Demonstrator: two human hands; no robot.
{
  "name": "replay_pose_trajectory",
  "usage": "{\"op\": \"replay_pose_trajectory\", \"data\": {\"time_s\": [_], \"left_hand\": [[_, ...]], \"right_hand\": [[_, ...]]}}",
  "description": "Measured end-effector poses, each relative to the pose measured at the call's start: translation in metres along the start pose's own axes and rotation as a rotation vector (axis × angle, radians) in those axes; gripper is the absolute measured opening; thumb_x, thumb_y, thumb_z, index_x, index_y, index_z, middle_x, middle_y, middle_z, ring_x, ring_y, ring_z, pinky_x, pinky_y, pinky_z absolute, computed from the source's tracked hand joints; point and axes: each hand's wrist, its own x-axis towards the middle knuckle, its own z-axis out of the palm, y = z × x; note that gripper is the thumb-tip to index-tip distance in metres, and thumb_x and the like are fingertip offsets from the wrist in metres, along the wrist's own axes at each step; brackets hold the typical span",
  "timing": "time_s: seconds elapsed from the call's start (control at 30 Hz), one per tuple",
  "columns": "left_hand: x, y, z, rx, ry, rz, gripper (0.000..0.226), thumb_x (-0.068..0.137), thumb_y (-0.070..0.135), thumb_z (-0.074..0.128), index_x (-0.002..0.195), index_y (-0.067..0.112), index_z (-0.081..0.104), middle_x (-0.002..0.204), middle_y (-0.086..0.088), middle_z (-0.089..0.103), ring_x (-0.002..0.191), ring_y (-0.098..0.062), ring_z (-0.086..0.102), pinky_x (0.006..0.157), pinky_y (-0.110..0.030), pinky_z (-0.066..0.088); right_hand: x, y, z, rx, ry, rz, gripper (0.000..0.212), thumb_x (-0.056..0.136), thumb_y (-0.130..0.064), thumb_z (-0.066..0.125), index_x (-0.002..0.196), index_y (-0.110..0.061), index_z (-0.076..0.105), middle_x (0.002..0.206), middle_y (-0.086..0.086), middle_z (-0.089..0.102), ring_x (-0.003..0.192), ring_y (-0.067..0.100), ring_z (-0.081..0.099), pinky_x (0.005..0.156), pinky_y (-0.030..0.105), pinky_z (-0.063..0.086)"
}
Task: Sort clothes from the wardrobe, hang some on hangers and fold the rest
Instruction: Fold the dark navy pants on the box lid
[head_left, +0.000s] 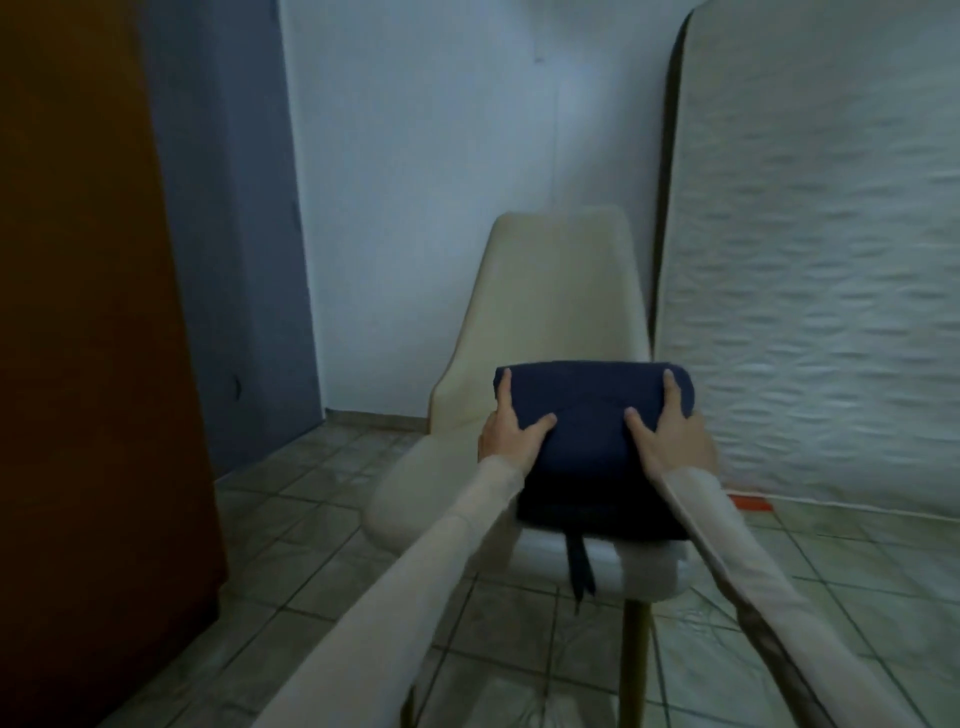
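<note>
A folded dark blue garment (589, 415) is held over the seat of a cream chair (556, 291). My left hand (511, 428) grips its left side, thumb on top and fingers around the edge. My right hand (670, 428) grips its right side the same way. Beneath it lies a darker folded stack (592, 506) on the seat, and a dark strap (581, 566) hangs over the seat's front edge. Whether the held garment touches the stack I cannot tell.
A brown wardrobe side (88, 312) stands at the left. A white mattress (821, 260) leans upright against the wall at the right, close to the chair. Tiled floor (311, 493) lies around the chair. A small orange object (748, 503) lies at the mattress's foot.
</note>
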Motion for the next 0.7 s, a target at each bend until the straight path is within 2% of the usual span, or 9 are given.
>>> {"op": "replay_pose_trajectory", "data": {"time_s": [0.17, 0.27, 0.37, 0.47, 0.57, 0.7], "left_hand": [[0.005, -0.028, 0.039, 0.181, -0.018, -0.056, 0.075, 0.091, 0.048, 0.050, 0.150, 0.033, 0.005, 0.139, -0.013, 0.043, 0.122, -0.032, 0.047, 0.098, -0.034, 0.039], [0.006, -0.027, 0.046, 0.318, -0.002, -0.036, 0.065, 0.095, 0.049, 0.041, 0.150, 0.032, 0.010, 0.139, -0.017, 0.038, 0.126, -0.032, 0.039, 0.101, -0.034, 0.033], [0.007, -0.021, 0.049, 0.541, 0.045, -0.045, 0.054, 0.098, 0.045, 0.031, 0.148, 0.029, 0.018, 0.151, -0.014, 0.018, 0.138, -0.030, 0.017, 0.110, -0.045, 0.019], [0.006, -0.018, 0.055, 0.777, 0.062, 0.050, 0.048, 0.101, 0.036, 0.020, 0.149, 0.028, 0.019, 0.158, -0.005, 0.003, 0.145, -0.021, 0.001, 0.114, -0.053, -0.001], [0.002, -0.018, 0.066, 0.840, -0.012, 0.257, 0.047, 0.103, 0.031, 0.016, 0.148, 0.024, 0.023, 0.157, 0.002, 0.016, 0.145, -0.012, 0.008, 0.116, -0.043, -0.004], [0.003, -0.030, 0.068, 0.831, -0.037, 0.316, 0.047, 0.103, 0.031, 0.017, 0.148, 0.024, 0.024, 0.155, 0.004, 0.023, 0.143, -0.010, 0.017, 0.116, -0.032, 0.004]], "right_hand": [[0.000, 0.033, 0.016, -0.186, -0.048, 0.061, 0.064, 0.096, -0.048, 0.034, 0.150, -0.025, 0.010, 0.146, 0.024, 0.027, 0.131, 0.038, 0.034, 0.106, 0.042, 0.030], [0.001, 0.036, 0.020, -0.304, -0.062, 0.104, 0.058, 0.098, -0.048, 0.027, 0.150, -0.026, 0.016, 0.148, 0.021, 0.025, 0.134, 0.035, 0.028, 0.109, 0.045, 0.023], [0.005, 0.029, 0.021, -0.496, -0.066, 0.084, 0.053, 0.099, -0.045, 0.022, 0.148, -0.026, 0.022, 0.152, 0.019, 0.016, 0.140, 0.033, 0.016, 0.111, 0.052, 0.012], [0.009, 0.022, 0.028, -0.503, -0.117, -0.047, 0.053, 0.100, -0.043, 0.020, 0.147, -0.021, 0.023, 0.157, 0.010, 0.009, 0.144, 0.024, 0.007, 0.113, 0.054, 0.004], [0.014, 0.027, 0.035, -0.476, -0.181, -0.142, 0.053, 0.100, -0.041, 0.020, 0.148, -0.019, 0.024, 0.157, 0.006, 0.014, 0.145, 0.019, 0.010, 0.115, 0.050, 0.000], [0.010, 0.039, 0.042, -0.522, -0.193, -0.190, 0.055, 0.100, -0.040, 0.018, 0.150, -0.017, 0.017, 0.158, 0.008, 0.010, 0.145, 0.019, 0.008, 0.117, 0.042, -0.002]]}}
